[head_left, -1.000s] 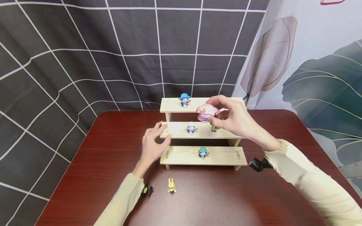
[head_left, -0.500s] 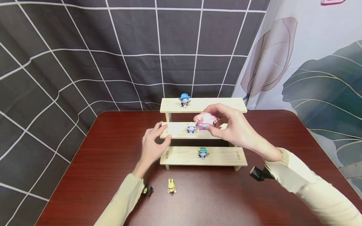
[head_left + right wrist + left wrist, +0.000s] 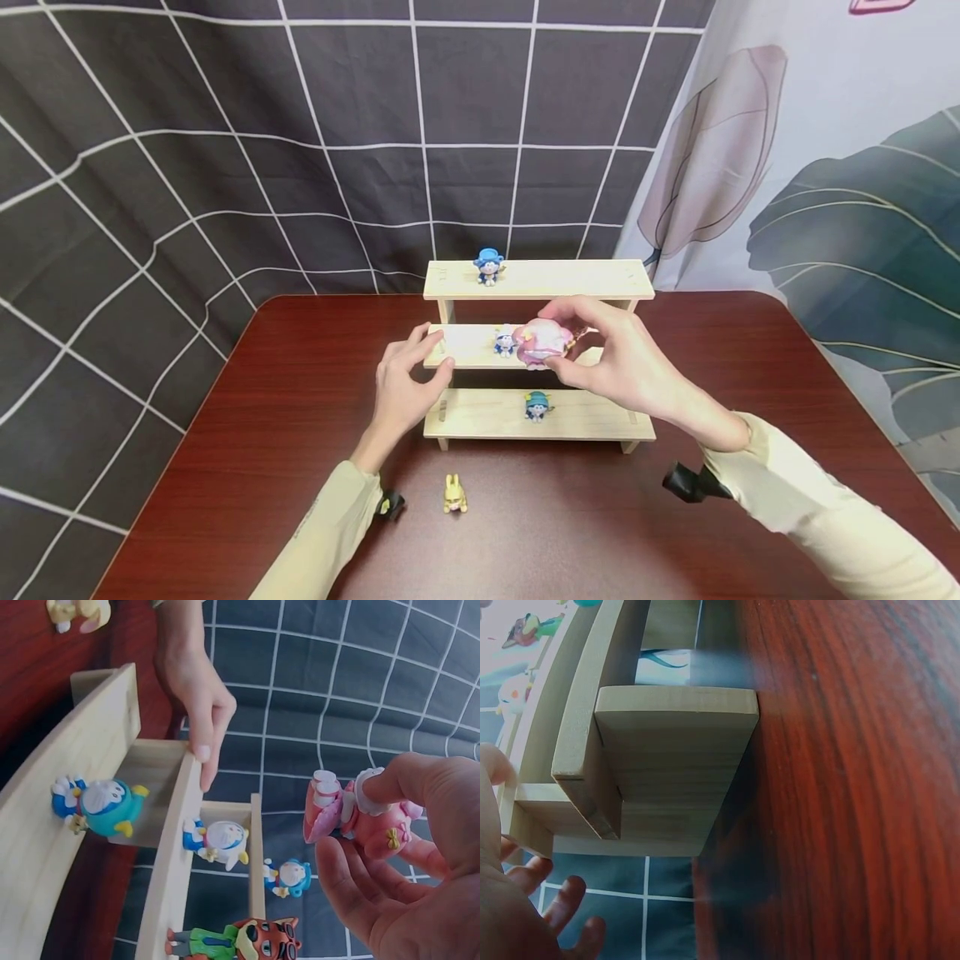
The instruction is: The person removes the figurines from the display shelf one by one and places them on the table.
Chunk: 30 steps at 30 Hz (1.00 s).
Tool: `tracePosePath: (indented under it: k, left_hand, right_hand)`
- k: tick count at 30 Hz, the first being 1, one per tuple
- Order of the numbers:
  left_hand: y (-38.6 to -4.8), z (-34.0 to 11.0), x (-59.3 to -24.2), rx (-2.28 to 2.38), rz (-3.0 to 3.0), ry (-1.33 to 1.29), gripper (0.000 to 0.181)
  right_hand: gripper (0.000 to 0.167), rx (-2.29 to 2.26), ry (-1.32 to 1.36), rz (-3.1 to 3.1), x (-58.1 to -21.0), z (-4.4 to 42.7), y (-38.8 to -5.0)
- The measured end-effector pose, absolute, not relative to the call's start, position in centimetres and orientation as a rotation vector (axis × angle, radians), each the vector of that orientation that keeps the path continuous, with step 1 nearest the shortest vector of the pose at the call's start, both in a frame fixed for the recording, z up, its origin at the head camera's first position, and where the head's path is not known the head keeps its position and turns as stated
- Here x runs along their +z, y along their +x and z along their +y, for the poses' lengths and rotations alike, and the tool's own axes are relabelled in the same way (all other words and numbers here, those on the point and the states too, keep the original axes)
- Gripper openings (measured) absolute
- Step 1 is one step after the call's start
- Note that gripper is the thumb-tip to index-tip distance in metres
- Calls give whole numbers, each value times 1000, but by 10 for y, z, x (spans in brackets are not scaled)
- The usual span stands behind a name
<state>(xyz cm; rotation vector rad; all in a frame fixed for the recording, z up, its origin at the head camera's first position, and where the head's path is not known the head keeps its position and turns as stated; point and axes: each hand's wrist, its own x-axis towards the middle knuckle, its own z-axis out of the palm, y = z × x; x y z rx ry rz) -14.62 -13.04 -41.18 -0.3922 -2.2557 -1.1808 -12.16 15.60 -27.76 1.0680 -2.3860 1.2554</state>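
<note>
My right hand pinches a pink figurine between thumb and fingers, in front of the middle step of a wooden tiered stand. In the right wrist view the pink figurine lies sideways, clear of the shelf. My left hand holds the left end of the middle step, thumb at the front edge. On that step sit a white-hooded figurine and a fox figurine, which my right hand hides in the head view. A blue-hatted figurine stands on top, a teal-hatted figurine on the bottom step.
A yellow rabbit-eared figurine rests on the dark red tabletop in front of the stand. Behind hangs a dark gridded curtain; a pale leaf-patterned curtain hangs at the right.
My right hand has moved down with the pink figurine, from near the top step to the middle step's level. My left hand has stayed in place.
</note>
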Motion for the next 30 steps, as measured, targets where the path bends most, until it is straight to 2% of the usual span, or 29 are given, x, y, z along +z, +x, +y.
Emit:
tracePosePath:
  k: [30]
  left_hand:
    - [-145,-130,-411,-1202,-2261,-393,41]
  right_hand:
    - [49,1395,1130,-2362,-307,155,-91]
